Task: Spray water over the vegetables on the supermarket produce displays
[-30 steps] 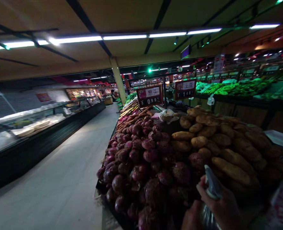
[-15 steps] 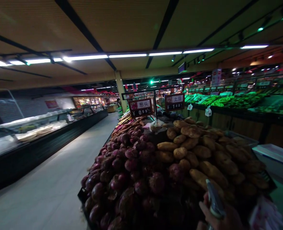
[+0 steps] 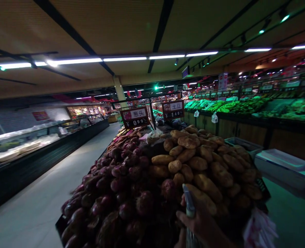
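My right hand [image 3: 202, 224] is at the bottom edge, closed round the neck of a spray bottle [image 3: 189, 205] whose grey nozzle points up and away. The bottle stands just in front of a heaped display of brown potatoes [image 3: 199, 163] and, to their left, dark red onions [image 3: 116, 182]. Under the bottle, a sliver of skin at the frame's edge may be my left hand [image 3: 179, 242]; its fingers are hidden. A blurred white and pink crumpled thing [image 3: 261, 230] shows to the right of my right hand.
Two price signs [image 3: 135, 117] [image 3: 173, 109] stand behind the pile. A pale aisle floor [image 3: 51, 193] runs along the left, beside a long glass counter [image 3: 39, 144]. On the right are pale crates [image 3: 284, 165] and shelves of green vegetables [image 3: 232, 105].
The view has swung right and back, so the vegetable pile sits more to the left. My hand with the spray bottle has shifted left and lower in the frame. It still grips the bottle.
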`<state>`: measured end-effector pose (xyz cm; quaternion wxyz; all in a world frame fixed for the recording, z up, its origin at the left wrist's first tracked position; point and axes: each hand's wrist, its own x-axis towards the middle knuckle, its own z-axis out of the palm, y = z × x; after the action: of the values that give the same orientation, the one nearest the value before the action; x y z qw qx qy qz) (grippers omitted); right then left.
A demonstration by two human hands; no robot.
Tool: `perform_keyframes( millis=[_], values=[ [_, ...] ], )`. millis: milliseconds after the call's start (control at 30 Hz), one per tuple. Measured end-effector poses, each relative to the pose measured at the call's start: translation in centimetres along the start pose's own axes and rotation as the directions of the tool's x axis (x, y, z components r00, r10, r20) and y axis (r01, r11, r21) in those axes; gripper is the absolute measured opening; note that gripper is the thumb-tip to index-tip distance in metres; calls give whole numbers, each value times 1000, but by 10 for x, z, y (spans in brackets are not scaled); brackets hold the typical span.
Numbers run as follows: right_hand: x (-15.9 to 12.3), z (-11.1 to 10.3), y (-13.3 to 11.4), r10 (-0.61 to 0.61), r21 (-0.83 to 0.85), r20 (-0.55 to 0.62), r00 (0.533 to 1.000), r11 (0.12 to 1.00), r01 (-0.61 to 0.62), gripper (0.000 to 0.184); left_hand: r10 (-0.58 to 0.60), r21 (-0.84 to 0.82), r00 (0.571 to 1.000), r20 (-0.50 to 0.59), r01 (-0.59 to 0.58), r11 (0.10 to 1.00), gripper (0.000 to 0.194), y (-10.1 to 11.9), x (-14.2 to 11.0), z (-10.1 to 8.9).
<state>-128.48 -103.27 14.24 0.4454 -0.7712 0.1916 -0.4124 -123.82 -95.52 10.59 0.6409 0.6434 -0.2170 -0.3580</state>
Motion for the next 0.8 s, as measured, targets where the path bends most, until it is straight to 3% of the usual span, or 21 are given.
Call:
perform_keyframes(
  millis=[133, 233, 300, 400, 467, 567, 667, 800],
  values=[
    [48, 0, -24, 29, -27, 82, 996, 999, -27, 12, 117, 40, 993, 9, -118, 992, 105, 0, 7, -27],
    [85, 1, -33, 11, 43, 153, 988, 999, -18, 13, 303, 50, 941, 153, -313, 948, 83, 19, 11, -39],
    [110, 4, -34, -44, 75, 178, 983, 997, 31, 17, 367, 16, 914, 172, -375, 927, 77, 42, 21, -41],
    [151, 13, -31, -96, 114, 206, 974, 991, 74, 31, 390, 103, 914, 109, -401, 910, 76, 77, 49, -44],
    [177, 23, -27, -103, 135, 234, 967, 988, 73, 30, 414, 159, 908, 62, -418, 894, 73, 91, 71, -50],
    [210, 40, -23, -100, 110, 232, 968, 991, 76, 16, 408, 199, 913, 17, -403, 893, 66, 101, 100, -59],
    [230, 51, -17, -86, 69, 204, 975, 995, 73, 16, 366, 212, 930, -18, -354, 911, 63, 106, 117, -64],
    [241, 46, -7, -37, 113, 218, 975, 993, 13, 19, 353, 206, 936, -19, -342, 917, 58, 112, 125, -55]
  ],
)
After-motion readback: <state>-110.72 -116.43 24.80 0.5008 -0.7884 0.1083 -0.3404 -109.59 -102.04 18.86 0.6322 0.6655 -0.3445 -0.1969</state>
